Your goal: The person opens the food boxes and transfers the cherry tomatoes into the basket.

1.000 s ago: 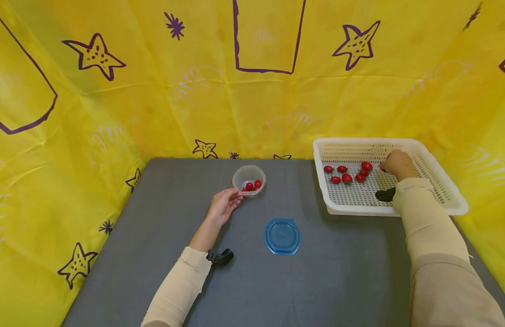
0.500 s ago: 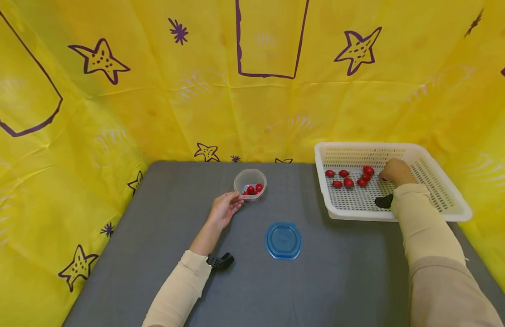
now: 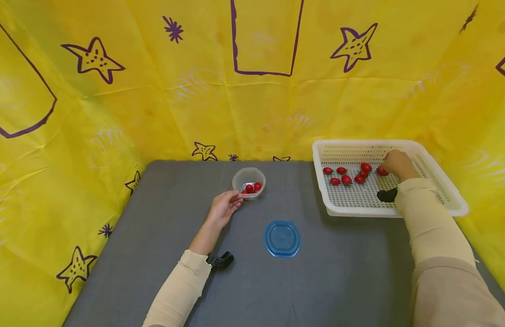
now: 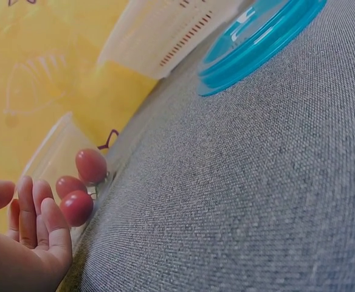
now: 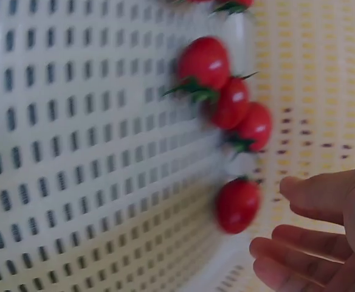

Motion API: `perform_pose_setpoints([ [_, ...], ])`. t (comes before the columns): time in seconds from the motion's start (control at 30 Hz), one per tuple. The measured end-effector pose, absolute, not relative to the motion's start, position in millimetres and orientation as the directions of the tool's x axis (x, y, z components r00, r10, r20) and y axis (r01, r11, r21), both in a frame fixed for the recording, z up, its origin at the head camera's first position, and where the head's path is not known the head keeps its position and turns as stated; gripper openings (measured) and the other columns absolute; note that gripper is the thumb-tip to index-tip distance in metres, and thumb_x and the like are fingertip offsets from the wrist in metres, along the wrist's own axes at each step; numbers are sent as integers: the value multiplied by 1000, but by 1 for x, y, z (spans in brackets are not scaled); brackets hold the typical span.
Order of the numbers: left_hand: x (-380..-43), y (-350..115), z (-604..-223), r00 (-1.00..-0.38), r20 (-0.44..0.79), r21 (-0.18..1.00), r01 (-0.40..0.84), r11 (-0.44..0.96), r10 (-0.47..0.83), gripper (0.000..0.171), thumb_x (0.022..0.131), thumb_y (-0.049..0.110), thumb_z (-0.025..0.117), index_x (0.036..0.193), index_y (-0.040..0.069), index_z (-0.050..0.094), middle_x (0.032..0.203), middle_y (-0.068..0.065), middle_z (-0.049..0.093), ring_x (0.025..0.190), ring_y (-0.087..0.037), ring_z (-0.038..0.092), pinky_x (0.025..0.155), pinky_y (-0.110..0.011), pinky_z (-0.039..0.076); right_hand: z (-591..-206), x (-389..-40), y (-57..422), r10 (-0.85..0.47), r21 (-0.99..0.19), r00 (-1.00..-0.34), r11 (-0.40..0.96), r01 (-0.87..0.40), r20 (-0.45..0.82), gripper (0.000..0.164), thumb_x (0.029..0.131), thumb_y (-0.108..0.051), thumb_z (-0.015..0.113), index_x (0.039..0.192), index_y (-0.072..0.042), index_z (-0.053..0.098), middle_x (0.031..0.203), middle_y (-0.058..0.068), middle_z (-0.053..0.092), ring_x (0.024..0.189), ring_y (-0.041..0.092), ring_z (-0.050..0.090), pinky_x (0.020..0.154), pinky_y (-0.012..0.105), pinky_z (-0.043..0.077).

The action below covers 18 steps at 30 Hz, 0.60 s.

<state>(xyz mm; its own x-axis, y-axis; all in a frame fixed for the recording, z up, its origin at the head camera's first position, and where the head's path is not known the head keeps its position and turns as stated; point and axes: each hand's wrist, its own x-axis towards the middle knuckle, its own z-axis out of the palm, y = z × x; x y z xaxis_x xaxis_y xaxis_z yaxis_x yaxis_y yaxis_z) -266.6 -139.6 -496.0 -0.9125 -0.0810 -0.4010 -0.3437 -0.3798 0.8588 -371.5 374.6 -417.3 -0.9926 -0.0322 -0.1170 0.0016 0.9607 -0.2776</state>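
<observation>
seen from above, a person leans both arms over a grey table (image 3: 317, 286) backed by a yellow cloth (image 3: 260, 109) with starfish drawings. the left hand (image 3: 225, 209) pinches the near left rim of a small clear bowl (image 3: 249, 174), which stands upright with a few red tomatoes (image 3: 249, 188) at its bottom. the right hand (image 3: 400, 164) is inside a white basket (image 3: 358, 211) with slotted walls, thumb and fingers parted and holding nothing — just beside them lies one single tomato (image 5: 238, 205), though the right wrist view is blurred and i can't be sure whether they touch. more loose tomatoes (image 3: 346, 180), some with green stems, lie on the basket's floor to the left of that hand. a blue lid (image 3: 282, 239) lies flat on the table, between the two arms — nearer the person than the bowl.
</observation>
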Motion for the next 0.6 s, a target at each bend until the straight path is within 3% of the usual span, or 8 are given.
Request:
perform_pose_setpoints([
  [0.27,-267,-138,-494,-911,-404,857,-346,-381,-82,20,97,11,57,111,-3,56,74,3,67,70,-8,65,71,-20,54,-387,-375,349,-62,-341,-995,940,-30,-84,41,95,-19,54,114,18,55,117,39,56,103,54,53,89,61,44],
  [0.4,-267,-138,-493,-915,-395,861,-339,-380,-79,22,97,11,57,112,-5,56,74,4,67,70,-8,65,71,-20,53,-374,-377,329,-96,-357,-993,932,-64,-72,41,97,-19,53,118,16,54,120,39,55,103,54,53,89,61,44],
  [0.6,-267,-138,-493,-914,-398,857,-338,-390,-83,9,96,10,57,99,2,59,73,3,67,70,-8,65,70,-21,53,-366,-380,304,-151,-347,-988,929,-129,-37,40,97,-20,54,117,15,56,118,37,58,100,50,57,87,58,46],
])
